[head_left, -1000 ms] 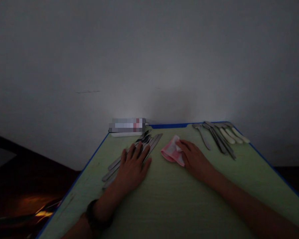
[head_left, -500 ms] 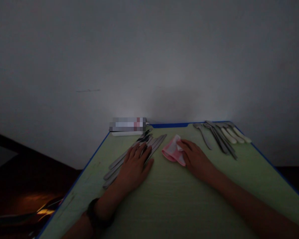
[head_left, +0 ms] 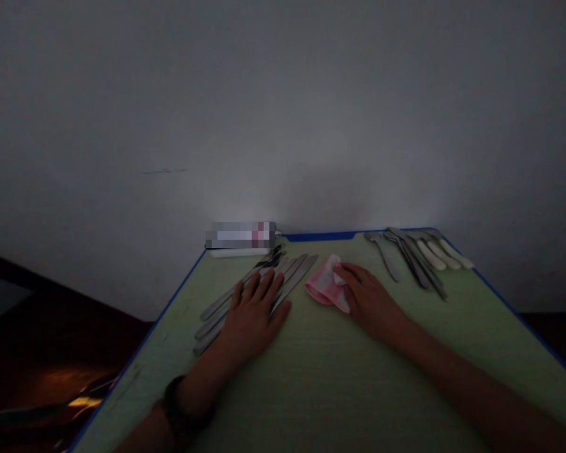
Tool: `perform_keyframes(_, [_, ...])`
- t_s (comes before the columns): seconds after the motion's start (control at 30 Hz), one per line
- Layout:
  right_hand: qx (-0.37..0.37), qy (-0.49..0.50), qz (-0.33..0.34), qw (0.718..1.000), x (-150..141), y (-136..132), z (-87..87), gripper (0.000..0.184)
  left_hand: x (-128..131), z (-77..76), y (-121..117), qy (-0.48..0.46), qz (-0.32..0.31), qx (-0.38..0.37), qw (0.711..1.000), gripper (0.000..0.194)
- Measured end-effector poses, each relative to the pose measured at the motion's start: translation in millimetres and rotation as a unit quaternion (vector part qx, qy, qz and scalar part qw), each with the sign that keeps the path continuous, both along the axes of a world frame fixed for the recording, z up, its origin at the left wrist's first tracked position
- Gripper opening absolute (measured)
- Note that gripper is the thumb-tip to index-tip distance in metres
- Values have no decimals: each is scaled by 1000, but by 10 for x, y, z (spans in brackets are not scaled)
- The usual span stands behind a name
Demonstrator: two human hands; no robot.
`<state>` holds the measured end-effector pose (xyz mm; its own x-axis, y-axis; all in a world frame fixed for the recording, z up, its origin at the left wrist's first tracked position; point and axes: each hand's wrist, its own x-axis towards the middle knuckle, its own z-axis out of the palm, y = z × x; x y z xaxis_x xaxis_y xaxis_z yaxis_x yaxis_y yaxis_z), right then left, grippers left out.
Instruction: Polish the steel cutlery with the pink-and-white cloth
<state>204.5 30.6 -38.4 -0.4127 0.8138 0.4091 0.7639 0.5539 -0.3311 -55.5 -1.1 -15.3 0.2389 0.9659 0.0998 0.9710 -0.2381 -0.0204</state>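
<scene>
My left hand point(head_left: 257, 311) lies flat, fingers spread, over a group of metal table knives point(head_left: 302, 272) on the left half of the table. It covers the middle of several of them; handle ends point(head_left: 212, 306) stick out on its left side. In my right hand point(head_left: 368, 296) is a pink and white cloth point(head_left: 327, 286), pinched between thumb and fingers and resting on the tabletop just right of the knives. The fingertips on the cloth are partly hidden by its folds.
At the back right lie a metal fork or spoon point(head_left: 384, 258), several dark metal utensils point(head_left: 412, 261) and white-handled utensils point(head_left: 434, 255). A blurred box-like object point(head_left: 240, 238) stands at the back left. The green tabletop point(head_left: 311, 384) has a blue edge and meets a grey wall point(head_left: 283, 113).
My left hand has shifted slightly, its fingers drawn back a little and lying flatter, and the knives under it have moved slightly. The right hand still holds the cloth in nearly the same place.
</scene>
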Motion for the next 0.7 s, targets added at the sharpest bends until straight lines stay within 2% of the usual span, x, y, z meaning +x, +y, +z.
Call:
perform_keyframes(0.4, [-6,5,7,1000,6,-2,9,47,-8,-43,-5,17,9,32,999,69])
perform_keyframes(0.7, [2,12,10,1000,10,8,-5,47,-8,-26,1,5,-16,30,999,62])
